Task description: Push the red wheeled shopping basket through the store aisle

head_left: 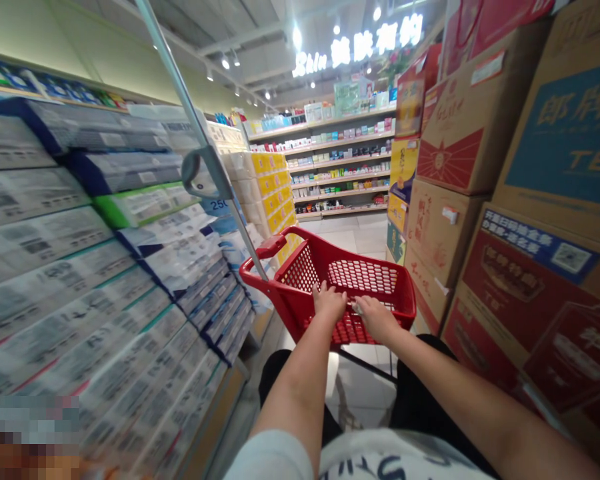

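A red plastic shopping cart (pixel 300 300) stands close in front of me, its basket showing nothing inside. A metal pole (pixel 180 87) with a grey plastic clip rises from its left side, near the red handle part. My left hand (pixel 330 301) rests over the near rim of the basket, fingers spread over the edge. Just to its right, my right hand (pixel 375 319) has its fingers curled over the same rim. The two hands are close together but apart.
Stacked packs of paper goods (pixel 105 267) line the left side. Yellow and white packs (pixel 270 190) stand farther on. Cardboard boxes (pixel 450 133) are piled high at the right. Shelves of small goods (pixel 340 157) cross the far end of the tiled aisle (pixel 363 233).
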`<state>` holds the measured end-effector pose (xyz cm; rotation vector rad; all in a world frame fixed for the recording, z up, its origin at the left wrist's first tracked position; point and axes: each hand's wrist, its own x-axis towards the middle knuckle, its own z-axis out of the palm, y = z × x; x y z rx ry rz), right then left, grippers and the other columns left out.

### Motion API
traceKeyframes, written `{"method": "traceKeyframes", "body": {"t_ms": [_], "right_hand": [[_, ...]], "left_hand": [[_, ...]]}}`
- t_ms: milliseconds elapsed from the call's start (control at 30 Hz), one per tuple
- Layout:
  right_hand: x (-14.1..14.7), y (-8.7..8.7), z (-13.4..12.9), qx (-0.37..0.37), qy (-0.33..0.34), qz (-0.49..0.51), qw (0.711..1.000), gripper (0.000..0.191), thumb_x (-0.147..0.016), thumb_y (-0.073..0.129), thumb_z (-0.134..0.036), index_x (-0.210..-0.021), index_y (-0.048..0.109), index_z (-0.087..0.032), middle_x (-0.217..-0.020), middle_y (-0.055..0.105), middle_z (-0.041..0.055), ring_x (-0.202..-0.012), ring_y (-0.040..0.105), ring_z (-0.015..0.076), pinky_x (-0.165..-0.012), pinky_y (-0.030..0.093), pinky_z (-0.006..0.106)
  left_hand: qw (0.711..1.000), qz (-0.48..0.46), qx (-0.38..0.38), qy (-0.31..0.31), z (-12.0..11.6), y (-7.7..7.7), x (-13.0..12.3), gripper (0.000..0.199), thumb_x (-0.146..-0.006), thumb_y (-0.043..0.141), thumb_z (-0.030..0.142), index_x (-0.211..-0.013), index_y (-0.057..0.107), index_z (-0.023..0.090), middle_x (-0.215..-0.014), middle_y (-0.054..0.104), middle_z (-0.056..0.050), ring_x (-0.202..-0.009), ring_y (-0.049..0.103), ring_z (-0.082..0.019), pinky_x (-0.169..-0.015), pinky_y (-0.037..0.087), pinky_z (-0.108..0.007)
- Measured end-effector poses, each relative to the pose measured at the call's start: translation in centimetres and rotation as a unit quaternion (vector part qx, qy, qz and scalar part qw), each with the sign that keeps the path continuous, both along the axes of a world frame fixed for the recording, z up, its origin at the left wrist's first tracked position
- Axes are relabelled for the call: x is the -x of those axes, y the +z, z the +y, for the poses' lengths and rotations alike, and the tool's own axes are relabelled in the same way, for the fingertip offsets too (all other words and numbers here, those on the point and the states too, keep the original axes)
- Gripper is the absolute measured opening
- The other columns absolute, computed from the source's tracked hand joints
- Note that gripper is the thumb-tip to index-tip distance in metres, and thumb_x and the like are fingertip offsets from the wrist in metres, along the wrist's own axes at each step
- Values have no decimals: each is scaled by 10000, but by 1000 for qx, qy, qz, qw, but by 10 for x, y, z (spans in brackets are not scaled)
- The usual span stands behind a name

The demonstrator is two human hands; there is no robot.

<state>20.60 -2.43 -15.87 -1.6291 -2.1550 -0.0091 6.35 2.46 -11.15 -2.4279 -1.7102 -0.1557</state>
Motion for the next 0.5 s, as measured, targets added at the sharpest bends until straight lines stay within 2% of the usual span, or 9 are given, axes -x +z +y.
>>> {"method": "traceKeyframes", "body": {"t_ms": [67, 167, 267, 367, 500], "right_hand": [[6, 0, 2, -8, -7, -2, 1000, 421, -922, 365, -135, -1326, 483, -119, -1221, 574, 157, -1060, 513, 243, -920, 398, 351], [9, 2, 4, -10, 22, 9, 1000, 468, -874, 414, -91, -1338, 470, -122, -1246, 566, 144, -1097, 502, 230, -945, 385, 328], [-6, 5, 2, 13, 43, 8, 999, 397, -909, 425, -164, -1298, 502, -152, -1222, 582, 120, -1064, 535, 217, -894, 415, 312], [-21, 8, -4, 27, 4, -26, 999, 344, -942, 429, -259, -1265, 513, -174, -1168, 599, 113, -988, 581, 220, -794, 441, 307], [-14, 16, -13, 46, -70, -85, 993, 266, -975, 377, -287, -1129, 558, -166, -1056, 609, 122, -894, 615, 224, -719, 436, 304]], "left_hand": [[1000, 0, -1, 4, 0, 0, -1, 518, -969, 219, 384, -1033, 727, 301, -1244, 629, -42, -1338, 331, -311, -1083, 128, -543], [1000, 4, -9, -8, 0, -1, 0, 503, -968, 229, 371, -1046, 721, 300, -1231, 635, -39, -1336, 336, -308, -1082, 138, -541], [1000, 4, -18, -15, 1, -3, 2, 514, -969, 217, 379, -1036, 722, 309, -1237, 629, -32, -1331, 342, -296, -1085, 143, -532], [1000, 3, -17, -8, 2, -4, 1, 511, -966, 224, 384, -1022, 726, 307, -1235, 630, -30, -1328, 345, -292, -1086, 147, -527], [1000, 7, -8, -9, 6, -1, 2, 476, -960, 258, 381, -1005, 727, 320, -1243, 631, -12, -1337, 338, -292, -1089, 151, -535]]}}
